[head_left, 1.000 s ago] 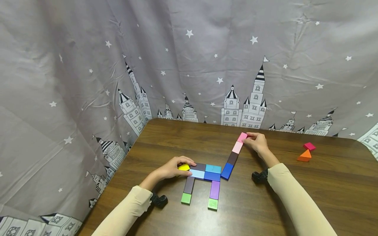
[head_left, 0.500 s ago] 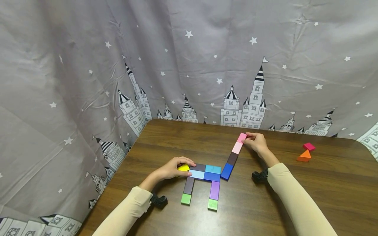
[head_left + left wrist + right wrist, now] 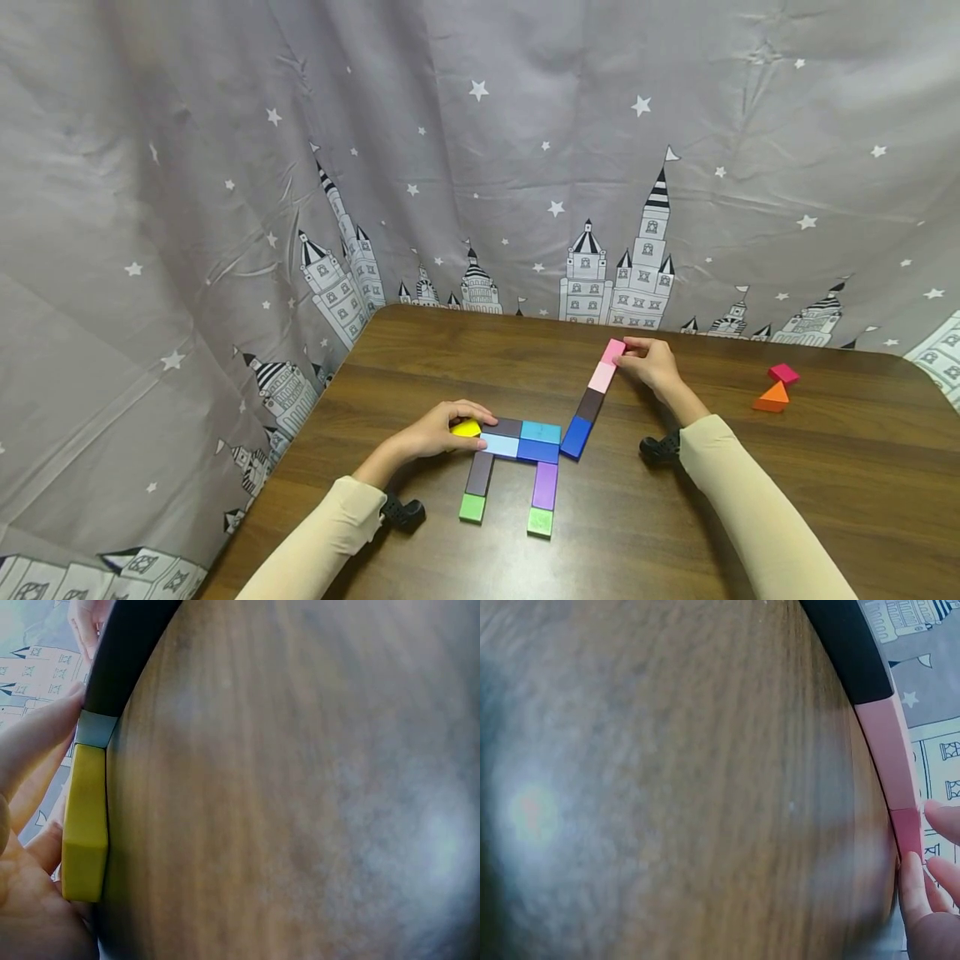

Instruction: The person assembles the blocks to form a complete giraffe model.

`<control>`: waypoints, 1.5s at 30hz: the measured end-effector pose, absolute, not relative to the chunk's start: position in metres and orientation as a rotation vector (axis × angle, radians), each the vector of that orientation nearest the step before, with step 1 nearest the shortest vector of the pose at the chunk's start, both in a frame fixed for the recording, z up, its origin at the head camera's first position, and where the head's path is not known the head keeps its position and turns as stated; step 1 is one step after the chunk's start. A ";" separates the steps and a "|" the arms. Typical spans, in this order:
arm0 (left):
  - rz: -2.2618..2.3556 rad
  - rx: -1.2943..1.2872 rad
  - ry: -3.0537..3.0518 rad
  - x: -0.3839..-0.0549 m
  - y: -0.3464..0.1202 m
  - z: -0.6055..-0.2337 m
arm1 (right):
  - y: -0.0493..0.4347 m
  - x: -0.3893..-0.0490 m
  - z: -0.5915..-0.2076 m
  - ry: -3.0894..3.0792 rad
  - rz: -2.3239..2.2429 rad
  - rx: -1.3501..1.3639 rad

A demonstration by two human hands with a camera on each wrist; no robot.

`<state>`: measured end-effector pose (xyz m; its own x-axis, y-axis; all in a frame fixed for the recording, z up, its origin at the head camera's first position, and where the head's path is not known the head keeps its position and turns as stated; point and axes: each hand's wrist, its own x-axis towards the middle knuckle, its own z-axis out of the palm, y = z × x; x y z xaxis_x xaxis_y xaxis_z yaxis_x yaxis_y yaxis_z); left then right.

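On the left of the arrangement, my left hand point(image 3: 442, 427) curls round a yellow block point(image 3: 467, 427), thumb and fingers on either side. Its thumb tip reaches the light blue block point(image 3: 499, 445) and its fingers the dark grey block point(image 3: 507, 427). The yellow block's angled face point(image 3: 86, 817) shows in the left wrist view. My right hand point(image 3: 654, 364) pinches a pink block point(image 3: 612, 351) with thumb and index finger. That block tops a slanted row: light pink block point(image 3: 602, 377), dark brown block point(image 3: 589, 405), blue block point(image 3: 576, 437).
A teal block point(image 3: 541, 432) and another blue block point(image 3: 537, 451) complete a flat rectangle. Below it extend a purple block point(image 3: 545, 486), a grey block point(image 3: 480, 473) and green blocks point(image 3: 472, 507). An orange triangular block point(image 3: 772, 398) and a red block point(image 3: 783, 373) lie right.
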<state>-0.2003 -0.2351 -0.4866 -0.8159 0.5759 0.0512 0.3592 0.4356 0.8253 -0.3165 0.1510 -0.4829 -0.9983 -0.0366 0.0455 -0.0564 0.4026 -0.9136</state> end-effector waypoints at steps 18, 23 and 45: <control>1.302 0.824 2.468 -0.199 -0.232 -0.486 | 0.189 -0.307 -0.462 -2.474 1.724 0.027; 1.303 0.820 2.472 -0.198 -0.232 -0.485 | 0.210 -0.301 -0.452 -2.394 1.730 0.062; 1.300 0.823 2.453 -0.200 -0.236 -0.485 | 0.326 -0.268 -0.435 -2.082 1.988 -0.125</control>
